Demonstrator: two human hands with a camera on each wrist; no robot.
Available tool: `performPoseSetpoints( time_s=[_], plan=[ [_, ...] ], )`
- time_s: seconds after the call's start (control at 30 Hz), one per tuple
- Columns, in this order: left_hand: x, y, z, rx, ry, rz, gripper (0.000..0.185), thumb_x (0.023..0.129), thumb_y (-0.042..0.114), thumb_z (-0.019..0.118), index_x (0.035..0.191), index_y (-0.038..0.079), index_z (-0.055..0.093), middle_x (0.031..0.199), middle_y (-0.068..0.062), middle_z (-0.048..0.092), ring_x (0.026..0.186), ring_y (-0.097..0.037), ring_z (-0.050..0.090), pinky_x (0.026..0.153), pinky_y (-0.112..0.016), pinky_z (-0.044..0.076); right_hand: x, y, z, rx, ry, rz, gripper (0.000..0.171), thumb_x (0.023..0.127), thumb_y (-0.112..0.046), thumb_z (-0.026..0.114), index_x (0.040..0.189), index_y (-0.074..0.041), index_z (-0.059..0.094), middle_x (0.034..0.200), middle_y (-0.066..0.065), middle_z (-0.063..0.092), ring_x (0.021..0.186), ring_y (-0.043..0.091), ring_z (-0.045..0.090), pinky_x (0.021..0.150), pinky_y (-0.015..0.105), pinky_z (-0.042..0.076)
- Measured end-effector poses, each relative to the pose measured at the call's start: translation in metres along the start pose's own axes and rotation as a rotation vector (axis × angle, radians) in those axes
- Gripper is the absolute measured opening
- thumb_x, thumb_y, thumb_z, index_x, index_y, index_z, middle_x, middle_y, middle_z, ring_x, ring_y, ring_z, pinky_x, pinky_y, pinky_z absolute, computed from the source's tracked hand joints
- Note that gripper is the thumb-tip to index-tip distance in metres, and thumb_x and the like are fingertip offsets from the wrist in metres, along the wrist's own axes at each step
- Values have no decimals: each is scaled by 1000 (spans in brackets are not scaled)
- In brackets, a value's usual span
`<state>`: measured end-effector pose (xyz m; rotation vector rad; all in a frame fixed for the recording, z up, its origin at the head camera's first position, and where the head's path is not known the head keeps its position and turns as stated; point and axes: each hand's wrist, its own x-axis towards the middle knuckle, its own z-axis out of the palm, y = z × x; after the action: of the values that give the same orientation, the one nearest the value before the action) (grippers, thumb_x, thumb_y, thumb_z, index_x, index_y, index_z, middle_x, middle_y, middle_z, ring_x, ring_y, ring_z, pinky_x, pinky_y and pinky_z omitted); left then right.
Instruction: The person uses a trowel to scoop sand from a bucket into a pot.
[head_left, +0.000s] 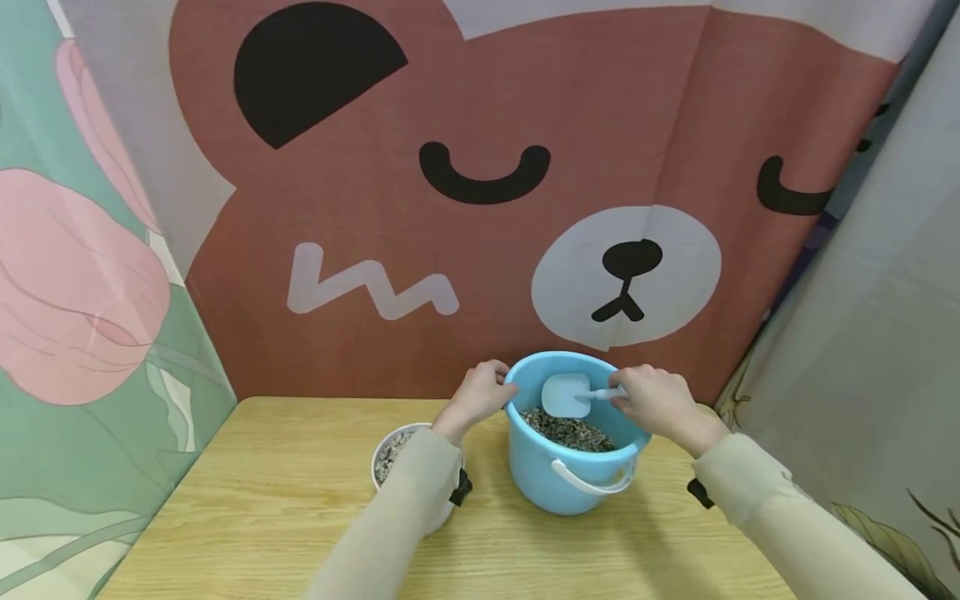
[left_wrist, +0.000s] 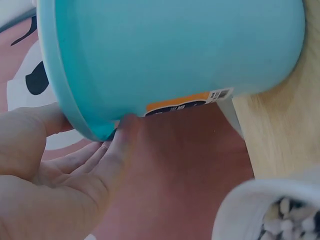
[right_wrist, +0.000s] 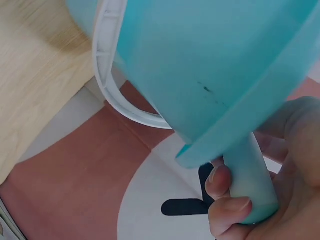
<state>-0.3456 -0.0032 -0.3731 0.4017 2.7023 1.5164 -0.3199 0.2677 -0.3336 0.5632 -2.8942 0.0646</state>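
A light blue bucket stands on the wooden table with mixed gravel in it. My left hand pinches the bucket's rim at its left side, thumb and fingers on either side of the edge, as the left wrist view shows. In my right hand is the handle of a pale blue toy shovel; the fingers curl round it near the right rim. The shovel's blade is inside the bucket, above the gravel. Its blade is hidden by the bucket wall in the right wrist view.
Left of the bucket, a white container of small pebbles is partly covered by my left forearm. The bucket's white carrying handle hangs at its front. Behind the table hangs a bear-print cloth; curtains flank both sides.
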Motion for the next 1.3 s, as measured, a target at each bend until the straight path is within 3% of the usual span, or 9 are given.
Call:
performPoseSetpoints(
  time_s=[0.27,0.5,0.67,0.83,0.97,1.13,1.3],
  plan=[
    [-3,3,3,-46,3,-29,33,95,12,61,123,-4,57,97,-10,67,75,-18,63,65,-31,53,11,-7,11,-199,31,-87,5,86,-8,72,87,-12,70,70,2,58,56,16,50,41,34,41],
    [-4,2,3,-45,2,-44,33,97,12,60,125,-4,56,97,-9,66,77,-17,63,67,-32,53,14,-15,24,-479,82,-171,11,85,-1,73,81,-10,67,73,11,58,64,26,51,47,43,47],
    [-3,2,4,-51,0,-40,34,97,12,60,126,-5,56,98,-10,65,78,-17,63,68,-32,54,15,-15,31,-571,142,-280,14,83,-3,77,76,-11,67,70,10,57,63,25,51,46,39,46],
    [-3,2,5,-56,-1,-38,34,98,13,60,127,-4,55,100,-11,65,78,-17,63,68,-30,54,12,-14,23,-484,137,-380,26,81,-3,76,64,-16,61,61,3,52,54,18,47,40,33,41],
    [-2,1,4,-57,-4,-26,33,98,13,60,125,-4,56,101,-11,66,78,-17,63,67,-30,54,9,-13,7,-305,-23,-372,27,81,-8,76,64,-21,60,59,-7,47,52,12,40,43,29,37],
    [-3,2,4,-55,-1,-27,32,98,13,60,125,-4,56,100,-11,66,78,-16,63,67,-29,53,7,-13,-10,-70,-256,-326,9,82,-14,78,77,-20,73,67,-14,56,57,9,45,51,30,41],
    [-4,2,3,-56,-8,-40,33,98,14,60,126,-3,56,100,-10,66,78,-15,63,67,-28,54,7,-10,-13,65,-367,-299,5,85,-18,77,81,-21,76,75,-14,63,64,6,51,58,31,47]
  ],
)
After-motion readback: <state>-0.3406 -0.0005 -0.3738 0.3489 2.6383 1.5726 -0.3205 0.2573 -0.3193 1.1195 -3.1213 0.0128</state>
